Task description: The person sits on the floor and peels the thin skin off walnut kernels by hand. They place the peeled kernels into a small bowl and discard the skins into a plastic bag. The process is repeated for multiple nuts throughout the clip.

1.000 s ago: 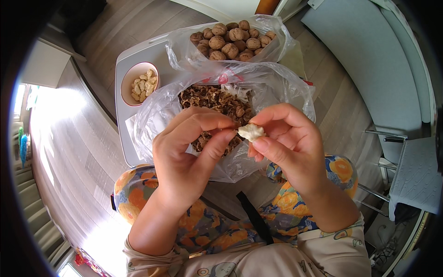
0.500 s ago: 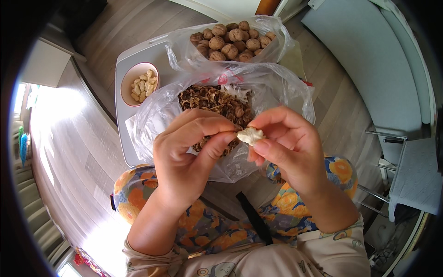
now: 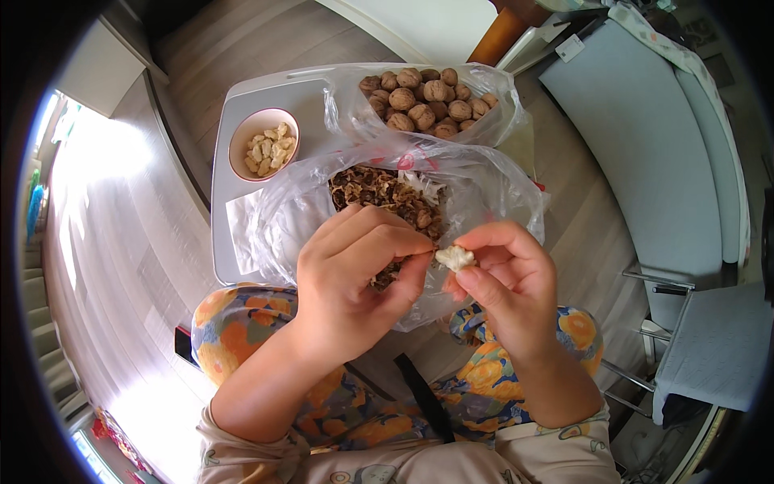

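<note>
Between the thumb and fingers of my right hand [image 3: 516, 294] is a pale, peeled walnut kernel [image 3: 455, 258]. My left hand [image 3: 347, 278] comes up to the kernel's left edge, its thumb and index fingertip pinched together; what lies between them is too small to make out. Both hands hover over a clear plastic bag [image 3: 504, 194] lying spread open. Brown walnut shells and skins [image 3: 367, 187] fill its middle, partly hidden by my left hand. Up and to the left, a pinkish-white bowl [image 3: 235, 149] holds several pale kernels [image 3: 270, 149].
Whole walnuts [image 3: 421, 115] lie in a second clear bag at the far side of the grey tray table [image 3: 230, 202]. A white tissue [image 3: 242, 234] sticks out beside the nearer bag. A grey-blue seat [image 3: 637, 145] stands to the right, and a dark phone [image 3: 185, 345] is at my left knee.
The view has shifted, so the table sits lower in the picture. My left fingertips stay pinched at the kernel's edge, and my right hand still holds the kernel.
</note>
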A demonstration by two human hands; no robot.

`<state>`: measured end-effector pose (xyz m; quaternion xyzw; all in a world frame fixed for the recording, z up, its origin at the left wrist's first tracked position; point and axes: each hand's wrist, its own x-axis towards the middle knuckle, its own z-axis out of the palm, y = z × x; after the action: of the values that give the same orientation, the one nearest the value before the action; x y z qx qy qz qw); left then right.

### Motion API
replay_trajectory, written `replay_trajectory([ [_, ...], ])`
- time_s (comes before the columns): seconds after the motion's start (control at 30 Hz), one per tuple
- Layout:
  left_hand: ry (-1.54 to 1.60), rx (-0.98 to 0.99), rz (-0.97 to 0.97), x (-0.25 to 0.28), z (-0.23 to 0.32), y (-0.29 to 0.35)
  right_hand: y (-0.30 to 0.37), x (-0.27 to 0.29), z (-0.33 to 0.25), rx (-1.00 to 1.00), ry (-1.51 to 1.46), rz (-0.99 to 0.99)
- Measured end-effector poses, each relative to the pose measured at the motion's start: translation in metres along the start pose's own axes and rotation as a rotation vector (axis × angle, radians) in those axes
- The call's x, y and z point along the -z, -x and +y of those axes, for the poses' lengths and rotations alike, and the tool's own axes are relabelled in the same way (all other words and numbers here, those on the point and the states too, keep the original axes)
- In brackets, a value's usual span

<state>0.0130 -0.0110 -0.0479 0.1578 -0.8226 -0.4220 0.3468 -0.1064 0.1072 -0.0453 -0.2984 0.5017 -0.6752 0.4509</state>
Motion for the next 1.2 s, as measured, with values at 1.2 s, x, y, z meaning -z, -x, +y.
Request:
replay_trajectory([
  [1.2, 0.479, 0.206, -0.012, -0.007, -0.001, 0.007, -0.002, 0.000, -0.006, 0.174, 0.191, -0.050],
])
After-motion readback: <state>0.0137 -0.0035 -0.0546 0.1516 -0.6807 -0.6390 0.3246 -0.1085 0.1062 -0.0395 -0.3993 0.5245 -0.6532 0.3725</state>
